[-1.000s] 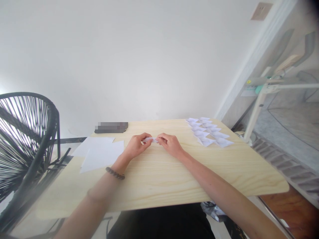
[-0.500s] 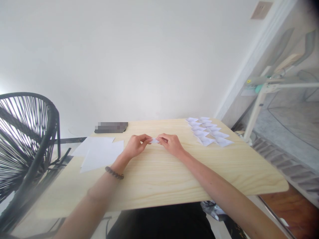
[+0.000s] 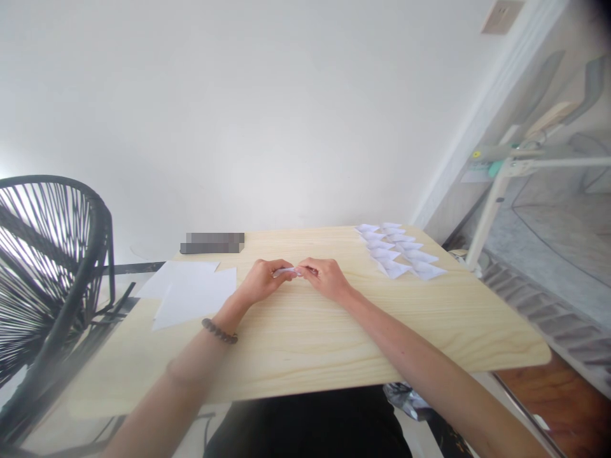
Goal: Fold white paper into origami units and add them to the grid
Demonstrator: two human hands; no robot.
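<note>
Between my two hands is a small piece of folded white paper (image 3: pixel 285 271), mostly covered by fingers. My left hand (image 3: pixel 262 280) pinches it from the left, thumb below and fingers above. From the other side my right hand (image 3: pixel 324 276) pinches its right end, the fingertips of both hands nearly meeting. Over on the right of the table, folded white paper pieces (image 3: pixel 392 267) stand in two overlapping rows. Flat sheets of white paper (image 3: pixel 198 296) lie to the left of my left hand.
The light wooden table (image 3: pixel 305 346) stands against a white wall. A dark, blurred-out object (image 3: pixel 212 243) rests at its back left. Left of the table is a black corded chair (image 3: pixel 90 216); a white metal frame (image 3: pixel 496 203) stands on the right.
The paper has shifted and tilted between my fingers, now showing more in my left hand's grip. My hands have come slightly closer together. The paper rows and sheets stay put.
</note>
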